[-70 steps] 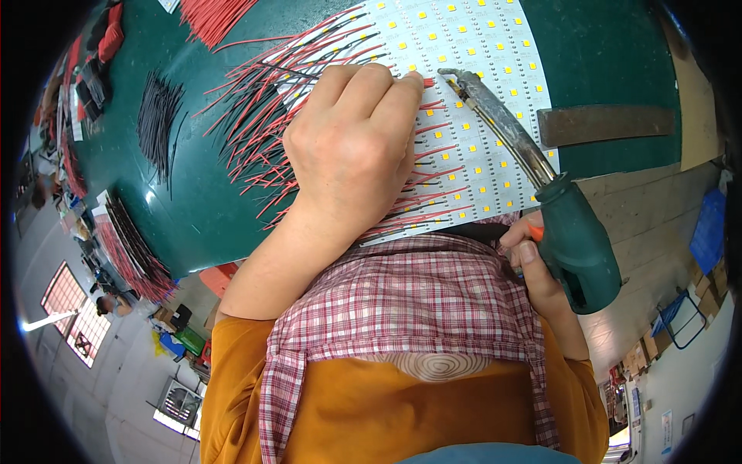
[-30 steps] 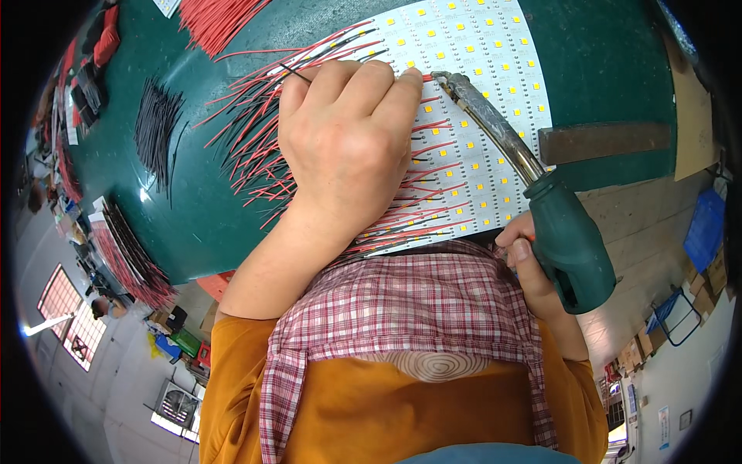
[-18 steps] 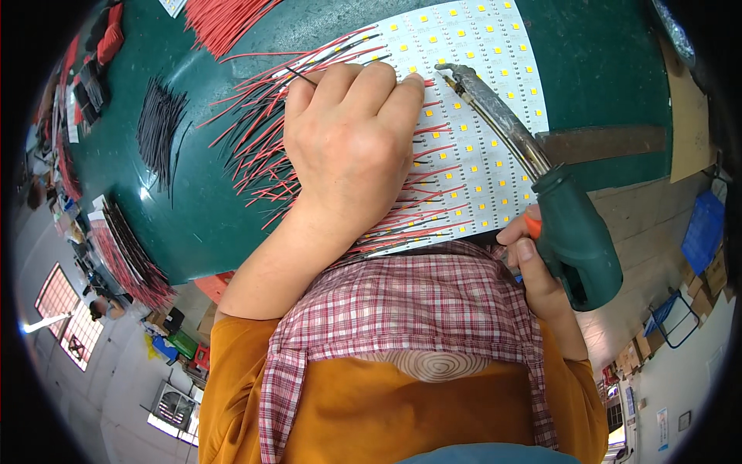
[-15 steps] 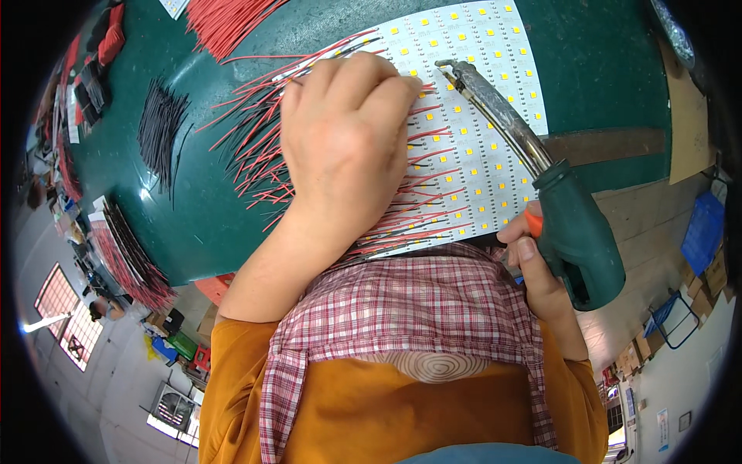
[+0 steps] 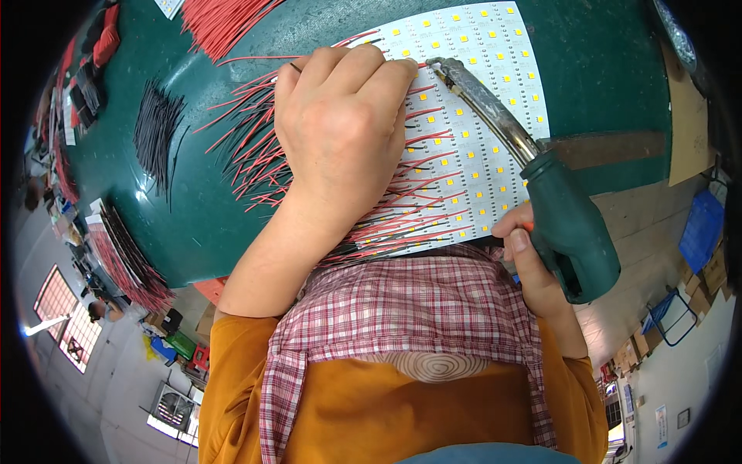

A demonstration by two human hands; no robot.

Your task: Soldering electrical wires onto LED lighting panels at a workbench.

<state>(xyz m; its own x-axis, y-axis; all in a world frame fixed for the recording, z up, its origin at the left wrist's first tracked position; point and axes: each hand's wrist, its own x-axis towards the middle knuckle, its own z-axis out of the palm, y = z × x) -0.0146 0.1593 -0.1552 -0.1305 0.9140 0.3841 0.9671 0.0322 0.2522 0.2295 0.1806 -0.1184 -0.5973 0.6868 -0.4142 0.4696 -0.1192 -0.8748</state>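
Note:
A white LED circuit board with rows of yellow chips lies in front of me, with many red and black wires fanned over its left part. My left hand rests over them, fingers closed on a wire whose red end shows beside the index finger. What else lies under the palm is hidden. My right hand grips a green-bodied soldering iron at its handle. The iron's dark, bent tip meets the board right at that red wire end, close to my left fingertips.
On the green table lie a bundle of black wires and a pile of red wires. A wired strip bundle sits at the left edge. A brown strip lies right of the board; a blue crate stands beyond.
The soldering iron has shifted slightly left, its tip coming to the red wire end at my left fingertips. My left hand has moved a little left and up.

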